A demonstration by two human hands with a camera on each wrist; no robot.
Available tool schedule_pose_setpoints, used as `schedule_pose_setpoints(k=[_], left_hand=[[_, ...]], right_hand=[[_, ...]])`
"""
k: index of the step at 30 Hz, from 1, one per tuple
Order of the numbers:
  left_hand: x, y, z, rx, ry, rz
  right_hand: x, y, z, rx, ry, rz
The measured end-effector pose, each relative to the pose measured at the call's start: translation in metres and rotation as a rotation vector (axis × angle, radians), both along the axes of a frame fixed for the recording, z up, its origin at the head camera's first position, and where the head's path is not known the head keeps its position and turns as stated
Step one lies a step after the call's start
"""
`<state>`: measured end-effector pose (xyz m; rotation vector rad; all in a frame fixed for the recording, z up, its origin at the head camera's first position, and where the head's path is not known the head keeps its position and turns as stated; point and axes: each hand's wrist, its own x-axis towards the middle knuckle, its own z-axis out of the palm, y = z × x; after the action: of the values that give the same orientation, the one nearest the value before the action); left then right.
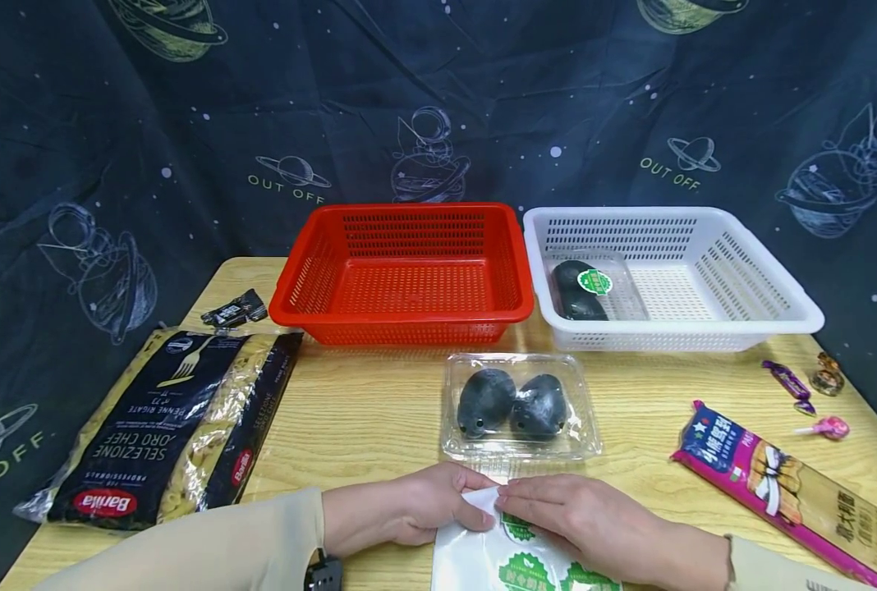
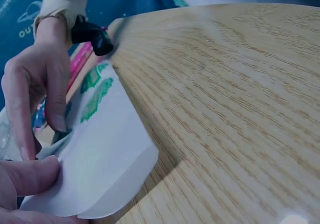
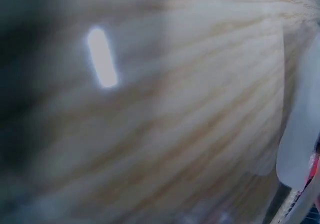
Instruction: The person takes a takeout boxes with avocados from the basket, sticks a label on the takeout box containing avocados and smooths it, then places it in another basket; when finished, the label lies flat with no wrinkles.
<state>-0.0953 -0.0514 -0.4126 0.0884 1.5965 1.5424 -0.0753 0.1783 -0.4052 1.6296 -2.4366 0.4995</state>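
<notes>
My left hand (image 1: 438,505) pinches the upper corner of a white sheet of green stickers (image 1: 455,558) between thumb and fingers. Across the sheet's top edge lies my right hand (image 1: 579,517), fingers together beside a green round sticker (image 1: 518,527). In the left wrist view the right hand (image 2: 37,83) has its thumb and fingertips at the sheet's edge, and the sheet (image 2: 107,149) bends up off the table. Just beyond both hands, a clear plastic box (image 1: 582,447) holds two dark, egg-shaped fruits (image 1: 486,402). The right wrist view shows mostly blurred wood grain.
A red basket (image 1: 401,318) and a white basket (image 1: 704,327) stand at the back; the white one holds another boxed pair with a green sticker (image 1: 594,281). A penne bag (image 1: 165,427) lies left, a long pasta pack (image 1: 786,492) right, near a lollipop (image 1: 832,428) and wrapped candies (image 1: 787,382).
</notes>
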Motion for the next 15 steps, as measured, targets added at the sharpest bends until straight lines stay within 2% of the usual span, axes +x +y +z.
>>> schedule_pose_setpoints(k=[4, 7, 11, 15], left_hand=[[-0.0009, -0.0011, -0.0014, 0.014, -0.024, -0.011], [-0.0010, -0.0011, -0.0020, 0.014, -0.027, -0.015], [-0.0011, -0.0011, -0.0025, 0.022, -0.026, -0.019], [-0.0016, -0.0007, -0.0024, 0.032, -0.025, -0.022]], right_hand=[[-0.0018, 0.0010, 0.0002, -0.049, 0.001, 0.023], [-0.0034, 0.0002, 0.0004, -0.105, -0.058, 0.016], [-0.0043, -0.0013, 0.0000, -0.165, -0.139, -0.023], [-0.0044, -0.0036, -0.0019, -0.194, -0.125, -0.068]])
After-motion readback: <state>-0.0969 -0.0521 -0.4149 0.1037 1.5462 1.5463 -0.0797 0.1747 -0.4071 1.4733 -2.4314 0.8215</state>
